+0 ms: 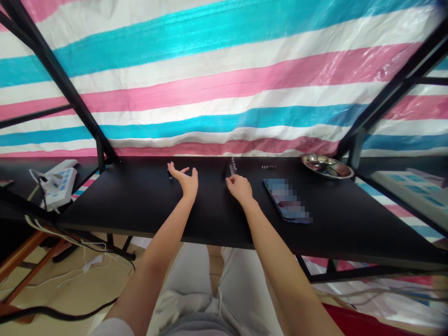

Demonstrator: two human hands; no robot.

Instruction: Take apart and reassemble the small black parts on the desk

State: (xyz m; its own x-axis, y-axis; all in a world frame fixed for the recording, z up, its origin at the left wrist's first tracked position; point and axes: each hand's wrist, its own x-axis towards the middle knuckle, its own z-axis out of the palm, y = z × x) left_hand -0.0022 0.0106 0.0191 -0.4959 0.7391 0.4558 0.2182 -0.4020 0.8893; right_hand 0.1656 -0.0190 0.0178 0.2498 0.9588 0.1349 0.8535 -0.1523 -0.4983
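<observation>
Over the black table (140, 205), my left hand (187, 181) is open, palm turned up and fingers spread, holding nothing. Close beyond its fingers lies a small dark stick-like piece (169, 174) with a pale part. My right hand (241, 187) is closed, its fingers curled together near the table top. Just past those fingertips is a short cluster of clear beads (233, 165). Whether the fingers grip the beads or only rest beside them is hidden. To the right, several tiny shiny pieces (268, 167) lie in a row.
A phone (285, 200) with a blurred screen lies right of my right hand. Farther back stands a round shiny metal dish (327, 166). White power strips (63, 184) with cables sit at the left. Striped plastic sheeting (224, 93) hangs behind, between black metal frame bars (66, 88).
</observation>
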